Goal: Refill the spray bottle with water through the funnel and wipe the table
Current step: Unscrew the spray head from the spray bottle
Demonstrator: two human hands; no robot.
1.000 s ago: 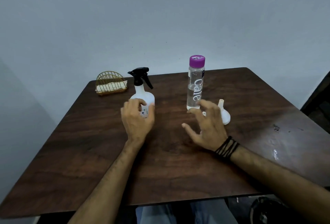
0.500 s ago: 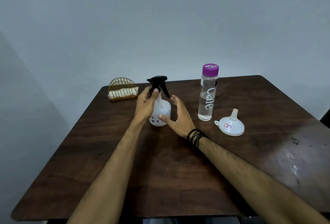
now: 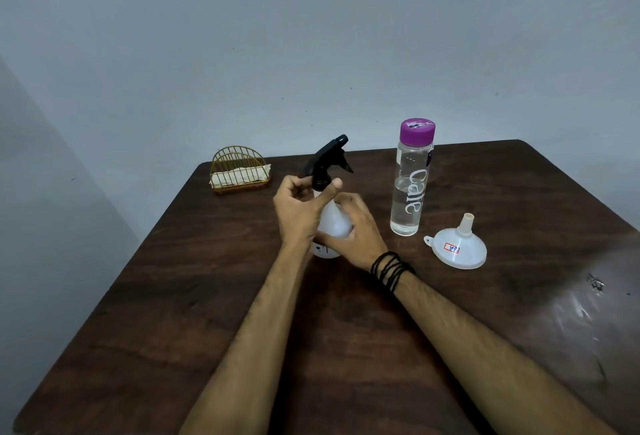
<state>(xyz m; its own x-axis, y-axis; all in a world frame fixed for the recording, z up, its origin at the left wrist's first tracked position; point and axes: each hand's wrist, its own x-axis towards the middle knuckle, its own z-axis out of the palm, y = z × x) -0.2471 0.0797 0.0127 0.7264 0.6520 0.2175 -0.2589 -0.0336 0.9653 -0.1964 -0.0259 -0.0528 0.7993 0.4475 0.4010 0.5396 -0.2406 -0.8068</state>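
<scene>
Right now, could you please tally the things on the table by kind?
Bottles: 2, the spray bottle that the left hand and right hand grip, and the water bottle
Funnels: 1, the funnel
Wire holders: 1, the holder with cloth in it
Total: 4

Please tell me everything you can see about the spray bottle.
The spray bottle stands on the dark wooden table. Its translucent white plastic body is rounded and narrows to a neck, topped by a black trigger head, tilted. The left hand grips its neck; the right hand holds the body. Small dark marks show near its base.
</scene>
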